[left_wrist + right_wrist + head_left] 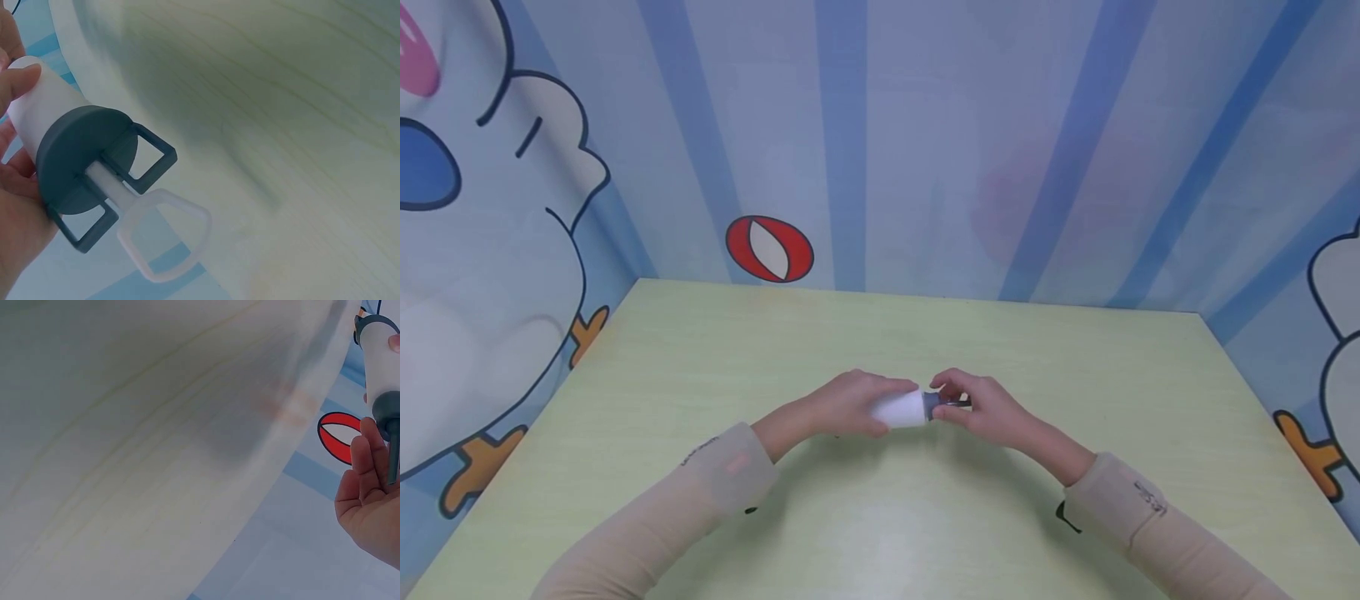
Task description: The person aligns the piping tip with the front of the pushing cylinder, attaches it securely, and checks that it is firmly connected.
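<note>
A white syringe (pixel 901 410) with a long dark nozzle (pixel 392 450) is held level above the table, pointing right. My left hand (pixel 850 404) grips its white barrel from the left. In the left wrist view, the dark teal end cap (pixel 81 159) carries two square finger loops, and a white plunger ring (pixel 209 228) sticks out past them. My right hand (pixel 988 408) is at the other end, thumb and fingers pinching around the nozzle's grey-blue collar (pixel 932 406). In the right wrist view its thumb is out of frame.
The pale green table (pixel 880 525) spreads beneath both arms. Behind it stands a blue striped backdrop (pixel 910 150) with a printed red and white ball (pixel 770 249); cartoon figures cover the sides.
</note>
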Motion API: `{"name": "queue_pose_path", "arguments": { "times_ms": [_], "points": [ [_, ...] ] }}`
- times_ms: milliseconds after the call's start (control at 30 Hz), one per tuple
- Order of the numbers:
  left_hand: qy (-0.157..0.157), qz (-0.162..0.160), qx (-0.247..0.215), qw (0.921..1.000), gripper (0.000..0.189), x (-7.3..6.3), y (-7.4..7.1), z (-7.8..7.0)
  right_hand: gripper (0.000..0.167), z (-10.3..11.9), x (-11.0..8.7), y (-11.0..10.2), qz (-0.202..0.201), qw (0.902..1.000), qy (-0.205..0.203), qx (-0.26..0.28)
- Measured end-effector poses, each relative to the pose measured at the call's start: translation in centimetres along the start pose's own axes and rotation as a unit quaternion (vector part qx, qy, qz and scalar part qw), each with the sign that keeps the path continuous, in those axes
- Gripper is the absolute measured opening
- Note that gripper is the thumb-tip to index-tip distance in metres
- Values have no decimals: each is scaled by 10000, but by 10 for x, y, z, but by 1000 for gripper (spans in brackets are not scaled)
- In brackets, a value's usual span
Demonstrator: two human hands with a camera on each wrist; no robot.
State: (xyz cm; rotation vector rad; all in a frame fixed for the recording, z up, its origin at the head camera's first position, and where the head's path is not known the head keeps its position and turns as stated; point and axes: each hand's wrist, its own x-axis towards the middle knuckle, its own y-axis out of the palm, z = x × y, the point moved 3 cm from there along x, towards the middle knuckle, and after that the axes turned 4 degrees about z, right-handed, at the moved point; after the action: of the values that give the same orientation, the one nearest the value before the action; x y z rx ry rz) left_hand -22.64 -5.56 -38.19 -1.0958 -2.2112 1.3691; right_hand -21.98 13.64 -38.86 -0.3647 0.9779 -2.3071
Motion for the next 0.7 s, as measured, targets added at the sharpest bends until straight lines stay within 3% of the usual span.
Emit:
{"name": "queue_pose_path", "arguments": {
  "times_ms": [233,433,700],
  "points": [
    [9,-28,14,10000,57,0,0,0,24,-1,0,1,-1,10000,11,85],
    [-76,-32,44,10000,58,0,0,1,32,-1,0,3,155,9997,-71,184],
    [27,-18,5,10000,57,0,-1,0,33,1,-1,2,240,9996,164,33]
  ]
}}
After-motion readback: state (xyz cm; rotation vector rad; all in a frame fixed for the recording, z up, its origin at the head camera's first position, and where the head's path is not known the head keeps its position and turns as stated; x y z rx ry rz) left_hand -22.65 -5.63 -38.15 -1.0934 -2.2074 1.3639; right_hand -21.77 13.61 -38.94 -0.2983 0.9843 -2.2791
